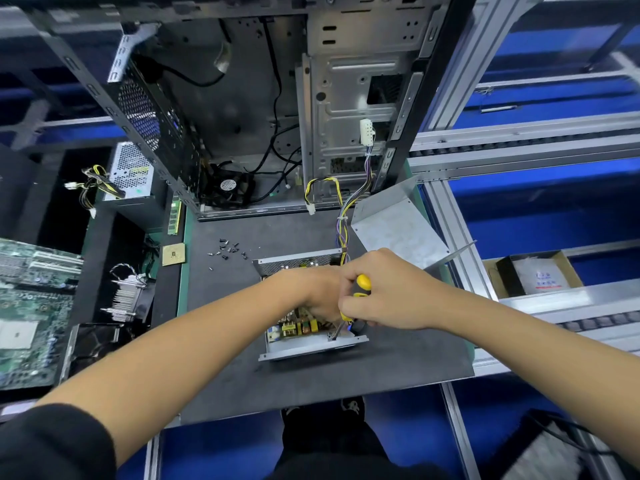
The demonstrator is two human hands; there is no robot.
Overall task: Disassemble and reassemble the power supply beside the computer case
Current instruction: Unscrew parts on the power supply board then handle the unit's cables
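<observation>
Yellow and black, the screwdriver (356,299) sits in my right hand (384,292), fingers curled round its handle, the shaft slanting down and toward me to its tip at the near right corner of the power supply (304,332). That open metal box lies on the grey mat (381,368) in front of the computer case (263,98), its long axis running away from me, wire bundle (346,220) trailing from its far end toward the case. My left hand (311,289) reaches down inside the box; whether its fingers pinch anything I cannot tell. The removed cover (398,230) leans just right of it; loose screws (227,249) lie to the left.
</observation>
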